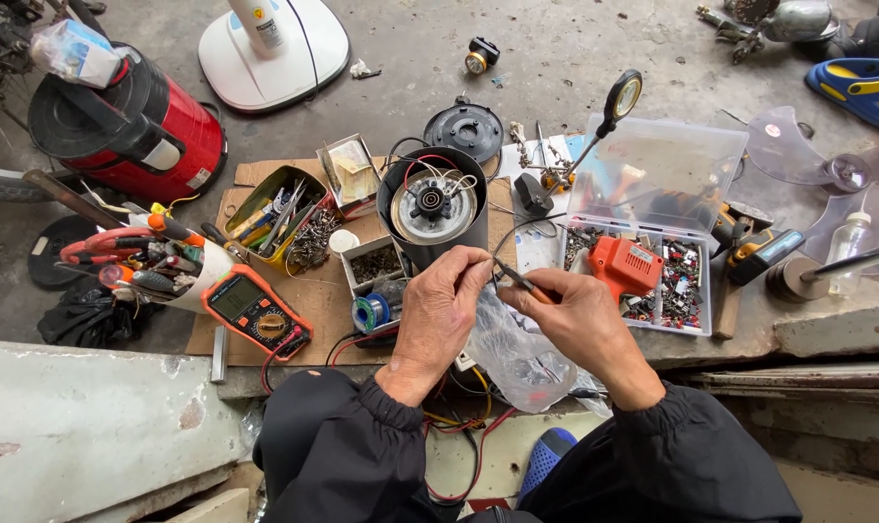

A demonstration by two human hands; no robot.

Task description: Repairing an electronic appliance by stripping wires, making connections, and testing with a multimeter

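— Motor housing (433, 208), the black cylinder with red and white wires on top: where did it stand?

— Upright on the cardboard sheet (309, 295), just beyond both hands, with a black round cover (464, 129) behind it on the concrete.

— And what lay around it?

— A clear parts box (652, 174) with its lid raised stood to the right, an orange tool (625, 266) resting on it. An orange multimeter (256, 312) lay to the left, near a tin of screws (375, 263) and a solder spool (371, 312).

— What did the hands do?

— The left hand (441, 312) pinched a thin wire (488, 260) between thumb and forefinger. The right hand (577, 315) was closed round a small orange-handled tool (524, 282), its tip meeting that wire just before the housing.
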